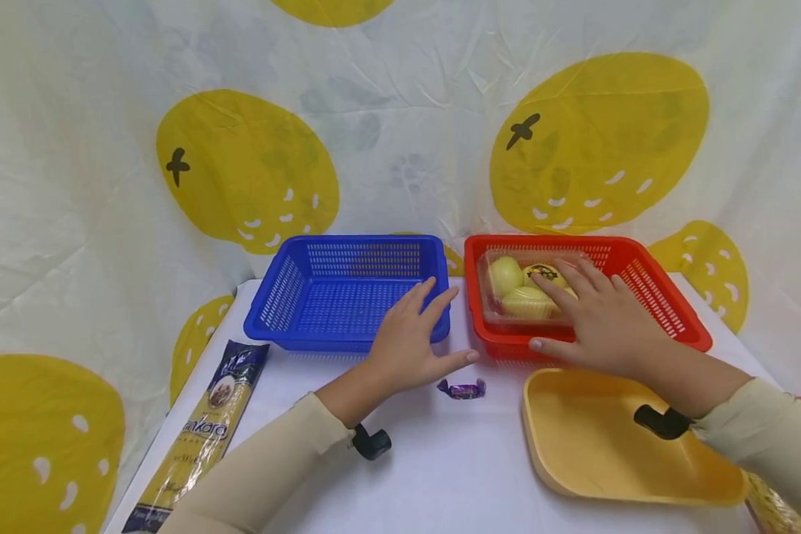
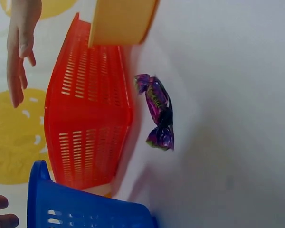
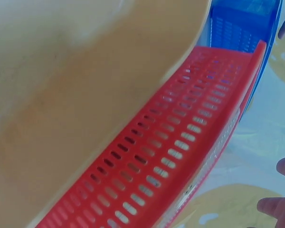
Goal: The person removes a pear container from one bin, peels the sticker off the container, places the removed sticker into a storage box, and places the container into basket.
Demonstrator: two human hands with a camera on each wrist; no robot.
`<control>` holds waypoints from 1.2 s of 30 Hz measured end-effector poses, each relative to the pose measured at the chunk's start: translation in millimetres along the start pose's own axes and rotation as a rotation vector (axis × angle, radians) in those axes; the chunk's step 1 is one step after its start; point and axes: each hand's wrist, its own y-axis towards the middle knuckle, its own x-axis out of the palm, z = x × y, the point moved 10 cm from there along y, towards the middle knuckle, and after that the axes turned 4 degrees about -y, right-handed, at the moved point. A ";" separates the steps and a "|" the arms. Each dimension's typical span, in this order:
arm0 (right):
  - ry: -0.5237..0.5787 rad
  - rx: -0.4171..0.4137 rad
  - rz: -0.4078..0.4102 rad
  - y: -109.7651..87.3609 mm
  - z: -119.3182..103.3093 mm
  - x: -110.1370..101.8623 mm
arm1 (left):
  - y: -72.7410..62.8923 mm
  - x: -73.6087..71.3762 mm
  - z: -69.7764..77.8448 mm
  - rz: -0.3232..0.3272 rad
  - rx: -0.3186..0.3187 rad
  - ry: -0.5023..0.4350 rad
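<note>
My left hand (image 1: 407, 341) hovers with spread fingers near the front right corner of the blue basket (image 1: 347, 345) and holds nothing. Just right of its thumb lies a candy in a purple wrapper (image 1: 463, 389), also plain in the left wrist view as a twisted wrapper (image 2: 157, 111). My right hand (image 1: 604, 322) is stretched out, fingers apart, over the red basket (image 1: 667, 297). Inside that basket sits a clear plastic box (image 1: 497, 315) of pale yellow round fruit with a dark label. From the head view I cannot tell whether the right fingertips touch the box.
A yellow tub (image 1: 594, 445) stands in front of the red basket, under my right forearm. At the left edge lies a long pack of pasta (image 1: 203, 426). Part of another shiny yellow pack (image 1: 770, 504) shows at the lower right. A fruit-printed cloth (image 1: 414, 111) hangs behind the table.
</note>
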 end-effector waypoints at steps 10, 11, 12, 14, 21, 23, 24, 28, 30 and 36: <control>0.041 0.000 -0.031 6.6 17.6 3.9 | 14.3 4.7 2.5 0.022 -0.043 -0.064; 0.050 -0.001 -0.034 7.3 19.4 4.2 | 15.5 5.4 2.8 0.024 -0.051 -0.072; 0.057 -0.003 -0.036 8.1 21.3 4.6 | 16.6 6.1 2.8 0.024 -0.059 -0.083; 0.068 -0.011 -0.035 9.6 24.8 4.9 | 18.7 7.7 3.0 0.026 -0.075 -0.105; 0.124 -0.007 -0.060 14.8 38.8 8.0 | 24.2 13.0 4.0 0.048 -0.126 -0.196; 0.144 0.002 -0.068 15.8 42.4 8.5 | 25.2 13.2 5.3 0.059 -0.133 -0.220; 0.152 0.005 -0.068 16.3 43.8 8.3 | 25.5 13.2 6.0 0.064 -0.137 -0.232; 0.180 0.014 -0.073 17.8 48.5 7.9 | 26.9 14.8 9.4 0.071 -0.140 -0.262; 0.193 0.023 -0.082 18.7 51.4 8.8 | 27.7 16.2 11.7 0.071 -0.134 -0.277; 0.244 0.025 -0.099 23.7 61.3 12.4 | 29.5 17.8 18.1 0.075 -0.122 -0.324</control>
